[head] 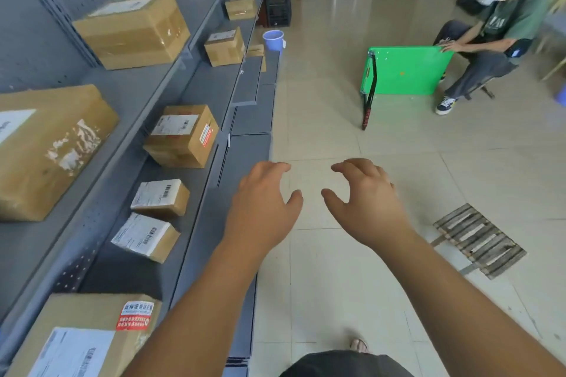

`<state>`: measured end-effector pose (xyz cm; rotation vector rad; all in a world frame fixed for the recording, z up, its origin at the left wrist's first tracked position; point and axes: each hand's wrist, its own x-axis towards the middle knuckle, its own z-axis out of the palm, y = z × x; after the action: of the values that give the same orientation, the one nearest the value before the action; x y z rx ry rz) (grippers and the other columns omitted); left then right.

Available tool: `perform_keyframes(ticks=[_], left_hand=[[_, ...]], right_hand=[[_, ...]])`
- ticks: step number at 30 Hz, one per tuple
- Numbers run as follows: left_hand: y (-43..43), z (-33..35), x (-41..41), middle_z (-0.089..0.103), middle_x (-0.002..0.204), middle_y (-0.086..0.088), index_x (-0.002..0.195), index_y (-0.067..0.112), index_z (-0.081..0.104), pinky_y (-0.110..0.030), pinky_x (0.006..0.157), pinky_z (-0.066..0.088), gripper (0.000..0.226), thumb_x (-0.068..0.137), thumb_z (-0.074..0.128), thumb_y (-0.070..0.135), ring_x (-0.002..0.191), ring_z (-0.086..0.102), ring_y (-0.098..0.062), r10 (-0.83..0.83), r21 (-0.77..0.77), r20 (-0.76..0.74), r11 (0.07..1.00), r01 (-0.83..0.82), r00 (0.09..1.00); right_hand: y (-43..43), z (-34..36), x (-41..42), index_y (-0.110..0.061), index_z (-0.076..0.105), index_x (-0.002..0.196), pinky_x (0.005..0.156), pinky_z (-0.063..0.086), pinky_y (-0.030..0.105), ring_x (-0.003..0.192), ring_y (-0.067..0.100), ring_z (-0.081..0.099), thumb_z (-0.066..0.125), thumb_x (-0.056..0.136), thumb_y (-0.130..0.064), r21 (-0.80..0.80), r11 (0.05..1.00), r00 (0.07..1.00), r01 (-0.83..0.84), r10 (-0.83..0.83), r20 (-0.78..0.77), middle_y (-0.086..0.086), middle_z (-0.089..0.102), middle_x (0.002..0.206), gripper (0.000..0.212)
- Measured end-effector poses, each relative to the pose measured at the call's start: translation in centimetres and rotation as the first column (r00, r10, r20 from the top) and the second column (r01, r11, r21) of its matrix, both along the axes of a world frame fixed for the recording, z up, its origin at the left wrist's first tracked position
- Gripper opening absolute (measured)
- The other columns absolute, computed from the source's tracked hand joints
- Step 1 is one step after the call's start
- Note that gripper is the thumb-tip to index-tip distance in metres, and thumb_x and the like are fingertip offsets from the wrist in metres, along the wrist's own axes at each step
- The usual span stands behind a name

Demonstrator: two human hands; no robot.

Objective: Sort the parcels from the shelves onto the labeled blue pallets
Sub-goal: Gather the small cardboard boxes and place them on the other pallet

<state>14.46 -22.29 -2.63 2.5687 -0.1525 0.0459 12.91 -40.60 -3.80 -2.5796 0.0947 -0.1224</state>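
Note:
Grey shelves point(196, 217) run along the left, holding several cardboard parcels. A mid-size box with a white label and a red sticker point(183, 136) sits on a lower shelf. Below it lie two small flat parcels, one point(160, 197) above the other point(145, 237). A large box point(46, 150) is at the far left. My left hand point(263, 208) and my right hand point(364, 202) hover side by side over the floor, right of the shelves, fingers loosely curved and holding nothing. No blue pallet is in view.
A seated person point(490, 40) at the right holds a green board point(404, 70) upright on the floor. A blue bucket point(273, 39) and a black crate point(278, 3) stand by the shelf's far end. A slatted mat point(477, 240) lies on the tiles at right.

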Motion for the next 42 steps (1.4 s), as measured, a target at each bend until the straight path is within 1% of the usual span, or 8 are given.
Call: perform_keyframes(ticks=[3,7,11,18,22,29,36,42], left_hand=[[-2.5,-0.4,3.7,0.045,0.148,0.010,0.143,0.030,0.053,-0.043,0.106,0.047,0.048,0.097,0.060,0.040,0.135,0.045,-0.018,-0.041,0.015,-0.002,0.999,0.041,0.999],[-5.4,-0.9,8.9,0.044,0.149,0.009,0.144,0.030,0.052,-0.042,0.106,0.047,0.048,0.097,0.060,0.038,0.135,0.045,-0.019,-0.041,0.043,-0.009,0.998,0.041,0.999],[-7.9,-1.2,13.8,0.045,0.150,0.007,0.145,0.029,0.052,-0.043,0.107,0.046,0.049,0.097,0.060,0.038,0.134,0.045,-0.020,0.001,0.083,-0.021,0.997,0.001,1.000],[-8.4,-2.1,19.6,0.046,0.149,0.005,0.145,0.026,0.052,-0.043,0.102,0.050,0.050,0.097,0.062,0.037,0.132,0.049,-0.021,0.162,0.050,-0.042,0.986,-0.160,0.986],[-5.8,-3.2,21.5,0.047,0.149,0.003,0.144,0.026,0.053,-0.046,0.104,0.050,0.052,0.095,0.064,0.038,0.133,0.050,-0.023,0.266,0.027,-0.057,0.964,-0.265,0.962],[1.7,-4.3,23.6,0.045,0.151,0.000,0.145,0.024,0.053,-0.043,0.106,0.045,0.053,0.095,0.064,0.036,0.135,0.047,-0.025,0.424,0.044,-0.067,0.906,-0.421,0.903],[8.6,-4.4,23.3,0.048,0.146,-0.002,0.142,0.024,0.054,-0.045,0.098,0.048,0.049,0.095,0.064,0.034,0.127,0.049,-0.031,0.551,0.063,-0.104,0.834,-0.548,0.828],[13.3,-6.2,20.9,0.050,0.142,-0.002,0.139,0.024,0.056,-0.046,0.099,0.049,0.048,0.092,0.064,0.032,0.123,0.053,-0.030,0.709,0.059,-0.182,0.699,-0.712,0.681]], right_hand=[[-2.5,-1.0,3.0,-0.026,0.057,0.138,0.108,0.036,0.043,0.134,0.024,0.044,0.063,0.093,-0.045,0.010,0.998,0.998,0.067,-0.066,-0.022,-0.006,0.050,0.145,0.049],[-5.3,-1.6,8.0,-0.026,0.057,0.138,0.109,0.036,0.043,0.135,0.024,0.043,0.062,0.093,-0.045,0.021,0.997,0.997,0.069,-0.069,-0.020,-0.006,0.049,0.146,0.050],[-7.9,-1.3,13.7,-0.026,0.056,0.139,0.110,0.039,0.044,0.135,0.025,0.043,0.063,0.093,-0.043,0.033,0.999,1.000,0.018,-0.017,-0.023,-0.004,0.049,0.146,0.050],[-8.6,-1.0,22.7,-0.024,0.055,0.140,0.109,0.041,0.047,0.133,0.027,0.044,0.062,0.094,-0.042,0.023,0.989,0.987,-0.145,0.146,-0.064,-0.001,0.049,0.147,0.050],[-5.5,-1.5,26.5,-0.024,0.053,0.143,0.109,0.041,0.048,0.134,0.028,0.042,0.061,0.095,-0.042,0.020,0.961,0.957,-0.276,0.276,-0.091,0.000,0.047,0.149,0.051],[3.0,-1.9,31.4,-0.022,0.054,0.141,0.107,0.043,0.047,0.131,0.029,0.045,0.062,0.095,-0.041,0.000,0.885,0.882,-0.465,0.463,-0.092,0.002,0.049,0.146,0.051],[12.2,-1.6,34.5,-0.018,0.053,0.143,0.107,0.041,0.041,0.135,0.029,0.042,0.063,0.096,-0.035,0.007,0.776,0.775,-0.631,0.630,-0.053,0.005,0.050,0.146,0.051],[19.9,-3.2,36.1,-0.016,0.056,0.140,0.102,0.046,0.043,0.133,0.028,0.043,0.064,0.094,-0.032,0.032,0.627,0.623,-0.779,0.778,-0.079,0.005,0.051,0.142,0.049]])
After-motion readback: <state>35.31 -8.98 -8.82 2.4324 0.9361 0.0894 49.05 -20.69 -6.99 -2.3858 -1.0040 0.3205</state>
